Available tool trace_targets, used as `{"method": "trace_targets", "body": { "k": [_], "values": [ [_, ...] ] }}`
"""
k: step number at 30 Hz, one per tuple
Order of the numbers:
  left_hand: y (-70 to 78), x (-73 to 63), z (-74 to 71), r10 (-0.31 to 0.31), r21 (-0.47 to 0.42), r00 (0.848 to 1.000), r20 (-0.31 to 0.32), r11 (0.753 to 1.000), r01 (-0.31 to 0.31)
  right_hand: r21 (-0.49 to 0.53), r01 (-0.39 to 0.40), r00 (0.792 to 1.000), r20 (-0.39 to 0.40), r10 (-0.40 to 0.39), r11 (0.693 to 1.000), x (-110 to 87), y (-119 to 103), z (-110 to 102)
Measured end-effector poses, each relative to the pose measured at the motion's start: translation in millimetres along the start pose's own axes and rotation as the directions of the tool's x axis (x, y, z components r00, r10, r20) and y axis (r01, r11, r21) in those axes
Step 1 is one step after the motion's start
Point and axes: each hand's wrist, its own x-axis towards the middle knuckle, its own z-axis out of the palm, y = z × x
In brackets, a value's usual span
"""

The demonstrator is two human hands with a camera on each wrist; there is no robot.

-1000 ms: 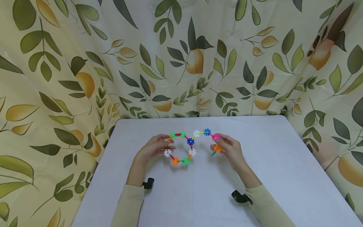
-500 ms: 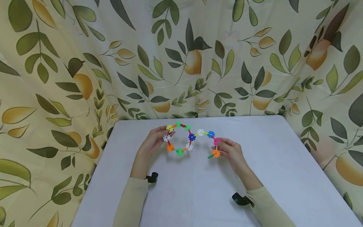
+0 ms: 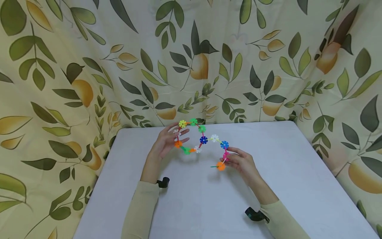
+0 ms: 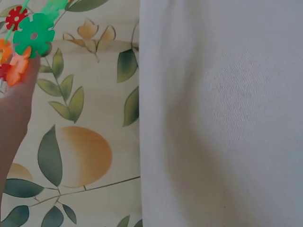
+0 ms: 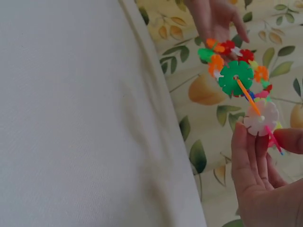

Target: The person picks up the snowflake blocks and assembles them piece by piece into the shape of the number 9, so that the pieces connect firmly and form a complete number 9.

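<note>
A chain of interlocking plastic snowflake discs (image 3: 203,140) is held above the table in the head view. Its left part makes a closed ring; a tail runs right and ends at an orange disc (image 3: 221,166) with a green one edge-on. My left hand (image 3: 162,142) is at the ring's left side, its fingers extended and touching the discs; the thumb stands apart in the right wrist view. My right hand (image 3: 241,162) pinches the tail near a pink disc (image 3: 225,156). In the right wrist view, a white disc (image 5: 262,117) lies against its fingertips. Some left fingertips are hidden by discs.
A white-covered table (image 3: 191,205) lies beneath both hands. Leaf-and-fruit patterned curtain (image 3: 238,66) hangs behind and on both sides. A black wrist camera (image 3: 163,182) is worn at the left sleeve, another wrist camera (image 3: 256,215) at the right.
The ring has risen and turned, with its yellow disc now at the upper left. My left hand has moved up and rightward. The tail's end has swung down and left beneath my right hand.
</note>
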Motion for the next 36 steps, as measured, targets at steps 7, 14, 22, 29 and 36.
{"method": "trace_targets", "body": {
  "k": [7,14,22,29,36],
  "values": [
    [-3.5,3.5,3.2,0.077,-0.137,0.971,0.225,0.989,-0.046,0.023,0.014,0.994,0.107,-0.017,1.0,-9.7,1.8,2.2],
    [-12.6,13.9,11.0,0.095,-0.356,0.965,0.244,0.934,-0.002,0.073,0.014,0.993,0.119,-0.023,0.997,-17.0,4.2,3.6],
    [-24.7,24.8,18.6,0.029,-0.265,1.0,0.001,0.964,-0.028,0.116,0.049,0.994,0.092,-0.06,0.992,-21.0,10.3,1.8],
    [-37.1,36.2,23.7,0.054,-0.192,0.992,-0.114,0.978,-0.076,0.088,0.057,0.997,0.054,-0.062,0.994,-25.6,11.4,1.6],
    [-46.3,45.4,26.8,0.066,-0.057,0.973,-0.223,0.995,-0.08,0.065,0.046,0.999,0.006,-0.047,0.997,-21.3,18.4,6.5]
  ]
}}
